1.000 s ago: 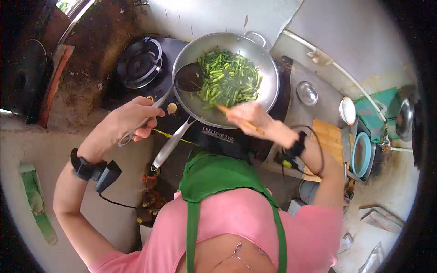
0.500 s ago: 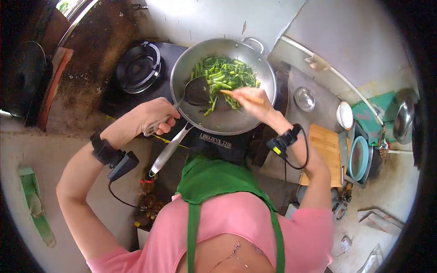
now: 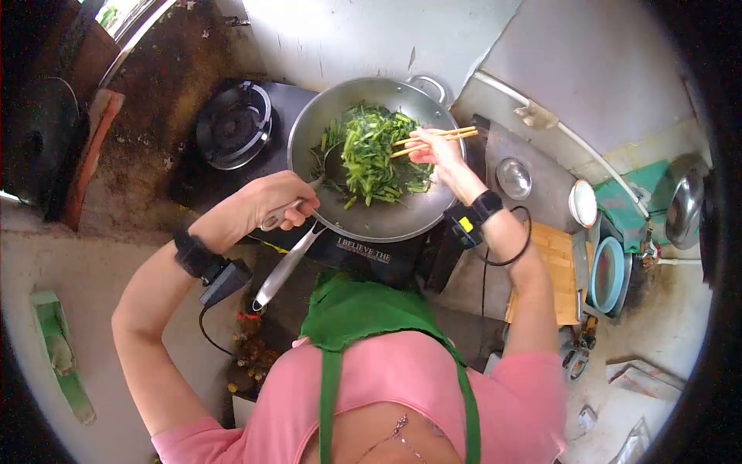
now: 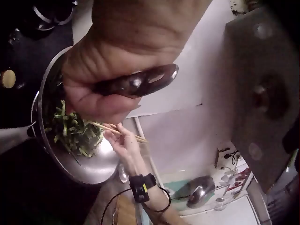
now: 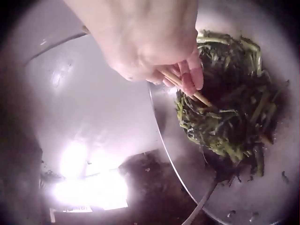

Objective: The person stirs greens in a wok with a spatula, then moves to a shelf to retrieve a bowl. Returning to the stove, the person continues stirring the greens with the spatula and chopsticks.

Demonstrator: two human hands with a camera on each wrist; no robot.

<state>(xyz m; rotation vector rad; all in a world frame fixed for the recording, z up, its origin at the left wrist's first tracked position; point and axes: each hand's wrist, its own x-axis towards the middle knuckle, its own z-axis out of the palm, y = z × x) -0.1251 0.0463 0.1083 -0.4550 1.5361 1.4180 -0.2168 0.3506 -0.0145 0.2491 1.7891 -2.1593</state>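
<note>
A wide metal wok (image 3: 421, 215) sits on the stove with chopped leafy greens (image 3: 371, 158) heaped in its middle. My left hand (image 3: 284, 199) grips the handle of a metal ladle (image 3: 272, 220) at the wok's near left rim. Greens cover most of the ladle's bowl; its shaft (image 5: 204, 200) shows leading into them in the right wrist view. Wooden chopsticks (image 3: 457, 134) are held in my right hand (image 3: 437, 151), over the wok's right side. Their tips reach into the greens. In the left wrist view the ladle's handle end (image 4: 157, 80) sticks out of my left fist.
The wok's long handle (image 3: 284, 267) points toward me. Left of it is a second burner (image 3: 232, 125). To the right are a small metal bowl (image 3: 513, 179), a white bowl (image 3: 583, 203), a wooden cutting board (image 3: 545, 271) and a blue basin (image 3: 607, 272).
The ladle's bowl has moved right, under the greens, which now heap over it. My right hand has moved up and right, and the chopsticks now point leftward across the greens.
</note>
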